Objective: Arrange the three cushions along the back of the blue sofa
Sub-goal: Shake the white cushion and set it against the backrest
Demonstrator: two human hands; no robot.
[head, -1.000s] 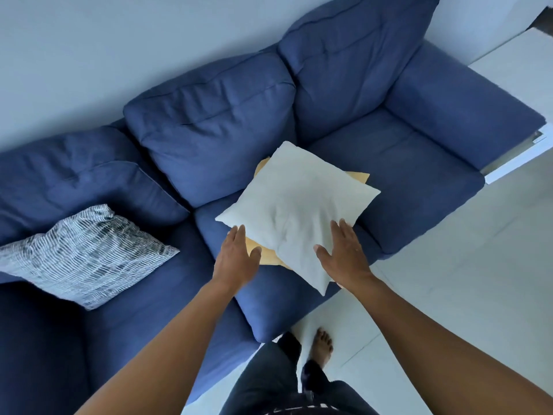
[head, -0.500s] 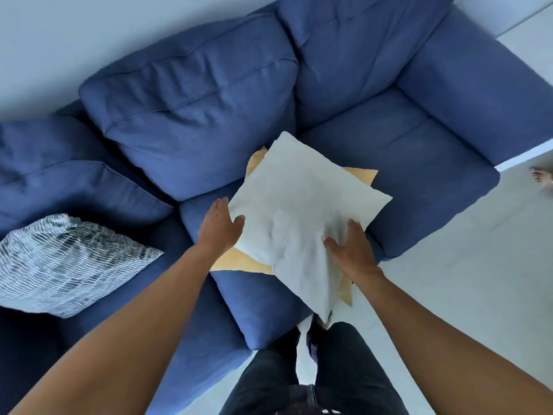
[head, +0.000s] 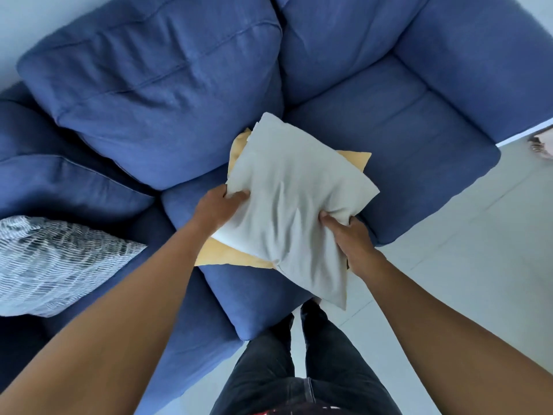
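Both hands have closed since a second ago: left hand (head: 220,206) and right hand (head: 350,236) clutch the white cushion (head: 294,202) atop the yellow cushion (head: 236,256) on the blue sofa (head: 389,127)

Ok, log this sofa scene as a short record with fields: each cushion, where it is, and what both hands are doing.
white cushion: on top of the yellow one, gripped at both sides
yellow cushion: flat on the seat, mostly covered by the white one
patterned cushion: on the left seat, untouched
left hand: closed on the white cushion's left edge
right hand: closed on its right edge, fabric bunched
blue sofa: no cushion at the middle or right backrest
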